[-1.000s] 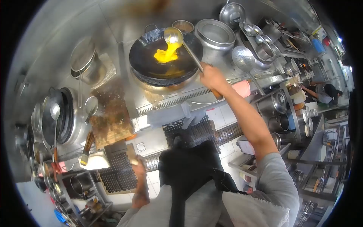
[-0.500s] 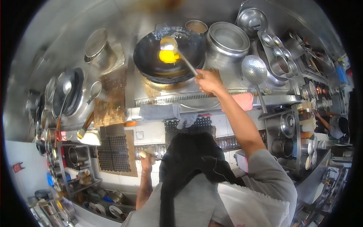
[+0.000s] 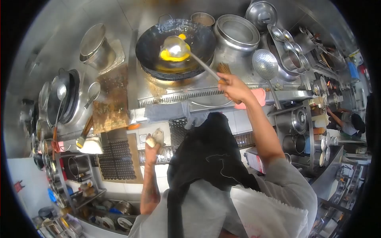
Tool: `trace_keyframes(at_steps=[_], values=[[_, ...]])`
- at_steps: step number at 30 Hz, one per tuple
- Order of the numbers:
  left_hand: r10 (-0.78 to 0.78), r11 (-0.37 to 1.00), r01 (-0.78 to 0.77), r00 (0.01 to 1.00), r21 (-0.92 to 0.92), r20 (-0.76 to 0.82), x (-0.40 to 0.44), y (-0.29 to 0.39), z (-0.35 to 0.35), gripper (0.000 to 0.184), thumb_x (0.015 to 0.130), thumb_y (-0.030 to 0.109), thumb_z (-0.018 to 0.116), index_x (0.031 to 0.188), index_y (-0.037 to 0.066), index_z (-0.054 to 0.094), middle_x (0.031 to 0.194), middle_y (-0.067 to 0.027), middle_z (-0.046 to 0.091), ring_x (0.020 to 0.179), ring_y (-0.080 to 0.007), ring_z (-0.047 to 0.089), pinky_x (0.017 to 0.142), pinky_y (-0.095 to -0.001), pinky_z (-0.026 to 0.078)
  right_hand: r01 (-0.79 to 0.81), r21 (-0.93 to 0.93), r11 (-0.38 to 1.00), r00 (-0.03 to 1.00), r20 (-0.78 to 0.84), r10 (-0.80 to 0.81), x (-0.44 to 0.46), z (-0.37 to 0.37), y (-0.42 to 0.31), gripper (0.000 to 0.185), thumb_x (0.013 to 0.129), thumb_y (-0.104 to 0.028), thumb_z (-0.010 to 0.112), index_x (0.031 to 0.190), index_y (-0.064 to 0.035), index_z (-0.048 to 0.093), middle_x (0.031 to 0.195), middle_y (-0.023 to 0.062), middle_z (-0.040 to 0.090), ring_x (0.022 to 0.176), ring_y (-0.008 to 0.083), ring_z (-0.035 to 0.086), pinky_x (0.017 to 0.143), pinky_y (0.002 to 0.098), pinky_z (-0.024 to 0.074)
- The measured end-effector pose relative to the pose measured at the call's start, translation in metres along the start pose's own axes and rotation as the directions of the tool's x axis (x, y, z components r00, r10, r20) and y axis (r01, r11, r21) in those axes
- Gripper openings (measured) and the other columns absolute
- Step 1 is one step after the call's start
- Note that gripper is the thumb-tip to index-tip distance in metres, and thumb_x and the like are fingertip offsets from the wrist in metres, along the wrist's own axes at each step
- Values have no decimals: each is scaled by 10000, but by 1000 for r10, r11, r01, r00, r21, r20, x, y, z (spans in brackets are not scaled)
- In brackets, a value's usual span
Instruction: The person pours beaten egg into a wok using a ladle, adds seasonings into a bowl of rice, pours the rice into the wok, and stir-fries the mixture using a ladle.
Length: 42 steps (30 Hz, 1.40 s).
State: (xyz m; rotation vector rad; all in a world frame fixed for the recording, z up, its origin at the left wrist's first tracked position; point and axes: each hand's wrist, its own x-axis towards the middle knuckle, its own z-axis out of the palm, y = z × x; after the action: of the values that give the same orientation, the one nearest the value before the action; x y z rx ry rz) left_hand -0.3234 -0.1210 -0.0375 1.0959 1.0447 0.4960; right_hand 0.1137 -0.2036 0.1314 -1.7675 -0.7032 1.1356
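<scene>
My right hand [image 3: 237,89] is closed around the handle of a long metal ladle [image 3: 201,62]. The ladle's bowl is inside a black wok [image 3: 149,49], over a yellow, egg-like mass [image 3: 170,58] that it partly covers. A smaller yellow blob [image 3: 181,36] sits farther back in the wok. Low on the left, in front of the stove, my left hand [image 3: 151,151] is closed on a pale, bundled cloth [image 3: 158,136]; part of it pokes out above the fingers.
Right of the wok stand a lidded metal pot [image 3: 238,33], a bamboo brush [image 3: 224,68] and a perforated skimmer [image 3: 265,65]. A stained board [image 3: 111,97] and a metal container [image 3: 95,49] are to the left. Grey cloth [image 3: 166,112] hangs along the stove's front. Another person [image 3: 349,121] works far right.
My right hand has moved right and slightly down with the ladle. The ladle bowl now covers more of the yellow mass, which has spread. My left hand has risen with the cloth.
</scene>
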Motion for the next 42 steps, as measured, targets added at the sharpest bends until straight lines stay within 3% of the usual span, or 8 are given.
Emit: trace_keyframes(at_steps=[5, 12, 14, 19, 21, 24, 39, 42], values=[[-57, 998, 59, 992, -16, 116, 13, 26, 6, 633, 845, -49, 504, 1448, 7, 319, 1242, -173, 581, 1002, -268, 668, 825, -333, 558, 91, -712, 696, 876, -276, -396, 36, 13, -6, 582, 876, -121, 564, 1449, -84, 469, 948, 199, 704, 664, 255, 674, 589, 361, 516], [13, 990, 3, 994, -141, 109, 14, 20, 27, 569, 851, -69, 485, 1397, 35, 359, 1214, -169, 581, 933, -287, 684, 783, -330, 568, 89, -656, 749, 910, -252, -329, 52, 26, -41, 559, 890, -133, 574, 1439, -90, 483, 938, 194, 707, 673, 264, 679, 606, 367, 518], [26, 988, -10, 994, -154, 103, 7, 20, 36, 557, 852, -75, 483, 1386, 35, 367, 1217, -172, 579, 928, -294, 687, 773, -334, 571, -62, -398, 915, 998, -28, 55, 34, 13, -42, 515, 888, -147, 558, 1396, -66, 524, 1073, 224, 702, 969, 328, 697, 843, 400, 539], [68, 976, -56, 997, -211, 48, -12, 34, 51, 420, 861, -60, 488, 1256, 39, 382, 1031, -160, 629, 862, -286, 718, 584, -305, 579, 178, -538, 824, 980, 24, -196, 18, -21, -14, 612, 877, -106, 612, 1466, -81, 446, 794, 106, 660, 584, 202, 616, 530, 352, 488], [64, 983, -57, 997, -173, 34, -16, 37, 63, 417, 864, -60, 492, 1256, 32, 385, 1033, -163, 628, 862, -286, 718, 592, -304, 582, 185, -813, 552, 925, -46, -378, 41, -5, 0, 599, 875, -146, 594, 1451, -66, 453, 946, 204, 705, 759, 331, 693, 678, 423, 539], [82, 986, -79, 997, -145, 14, -24, 45, 83, 410, 871, -56, 497, 1260, 18, 393, 1033, -165, 627, 859, -287, 718, 609, -309, 588, 157, -660, 735, 954, -92, -286, 33, 5, -4, 583, 876, -171, 574, 1438, -61, 463, 1091, 266, 668, 932, 394, 680, 819, 454, 532], [111, 963, -76, 986, -258, 122, -56, 63, 147, 544, 899, 157, 449, 1394, -58, 379, 1208, -222, 593, 917, -352, 681, 760, -384, 569, 249, -896, 367, 903, 78, -422, 3, -40, 54, 662, 785, 23, 547, 1439, -31, 456, 1062, 258, 664, 932, 402, 672, 800, 472, 539], [117, 865, 31, 959, -501, 260, -40, 72, 161, 564, 864, 122, 447, 1398, -34, 350, 1184, -238, 589, 910, -346, 685, 755, -435, 587, 355, -889, 288, 677, 32, -736, -14, -24, 42, 561, 831, -117, 648, 1366, -18, 515, 1175, 263, 617, 1018, 412, 644, 874, 458, 521]])
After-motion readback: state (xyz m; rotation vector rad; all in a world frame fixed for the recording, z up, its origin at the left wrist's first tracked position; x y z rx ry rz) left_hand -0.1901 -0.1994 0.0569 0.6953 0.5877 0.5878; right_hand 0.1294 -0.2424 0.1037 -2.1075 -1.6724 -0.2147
